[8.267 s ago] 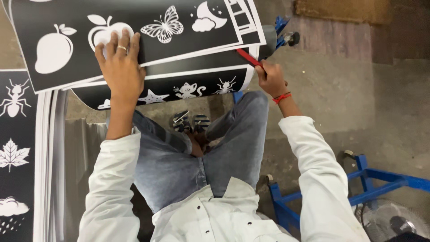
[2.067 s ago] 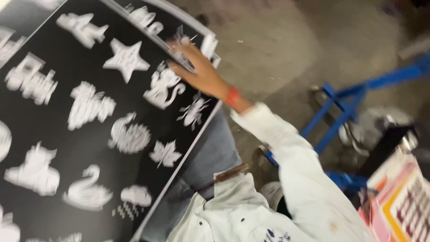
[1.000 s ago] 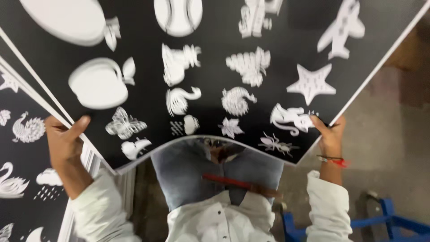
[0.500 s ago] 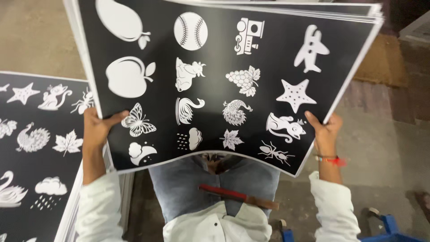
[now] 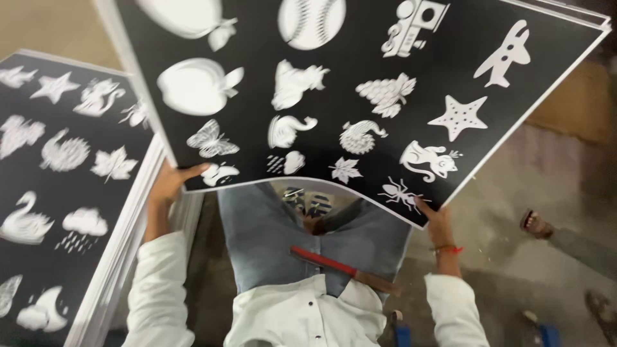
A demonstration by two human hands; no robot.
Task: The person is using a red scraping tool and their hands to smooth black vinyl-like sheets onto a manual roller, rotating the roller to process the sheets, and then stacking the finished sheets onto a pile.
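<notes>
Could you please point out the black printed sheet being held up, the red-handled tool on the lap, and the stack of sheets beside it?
black printed sheet (image 5: 360, 77), head view, sheet's middle.
red-handled tool (image 5: 321, 260), head view, red handle.
stack of sheets (image 5: 58, 186), head view, top sheet.

Print workshop, stacked black printed sheets (image 5: 71, 173), bare concrete floor (image 5: 514, 212)

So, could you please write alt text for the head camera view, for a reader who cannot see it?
A seated person in jeans holds a large black sheet printed with white silhouettes, left hand and right hand on its near edge. A red-handled tool lies across the lap, beside a stack of similar sheets.
</notes>
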